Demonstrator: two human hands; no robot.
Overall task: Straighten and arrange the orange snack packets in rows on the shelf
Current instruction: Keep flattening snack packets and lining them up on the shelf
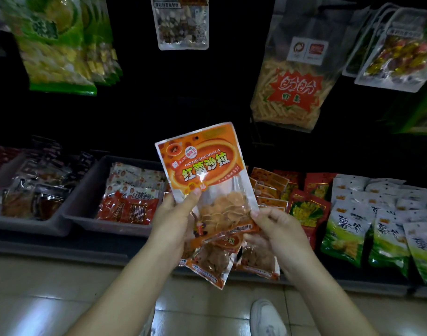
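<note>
Dim light, black back panel (183,98), grey shelf edge (57,248), glossy pale tiled floor (62,301)

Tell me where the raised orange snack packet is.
Head view, centre: the orange snack packet with a clear window is held up, pinched between the left hand and right hand, above more orange packets they hold.
</note>
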